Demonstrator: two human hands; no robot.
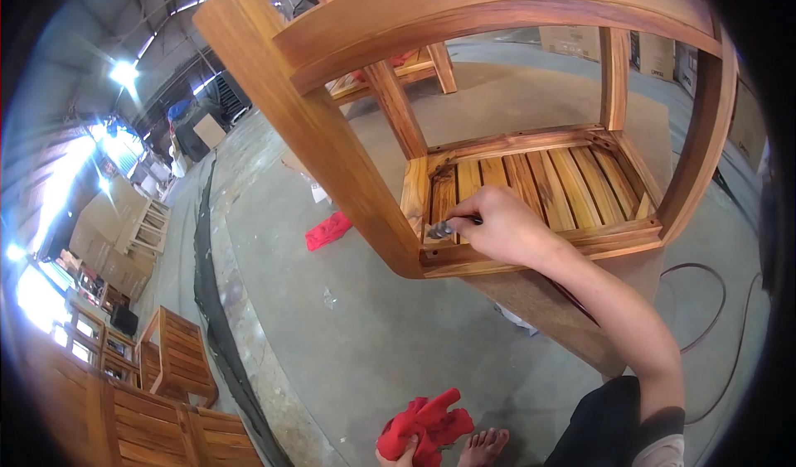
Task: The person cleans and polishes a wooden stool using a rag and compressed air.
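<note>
My right hand [502, 227] is closed around a small tool with a ridged grey metal tip [439, 230]; its body is hidden in my fingers, so its exact kind does not show. The tip points into the near left corner of an upturned wooden chair [340, 169], just inside the frame around the slatted seat [539, 187]. Low in the view, my left hand [400, 454] grips a bunched red cloth [427, 424], well below the chair and apart from it.
The chair rests on a brown board-topped stand [547, 309]. A thin dark red hose [720, 289] loops at the right. Another red cloth [328, 232] lies on the left. Slatted wooden furniture [157, 421] stands lower left, cardboard boxes [572, 43] behind. My bare foot [483, 447] shows below.
</note>
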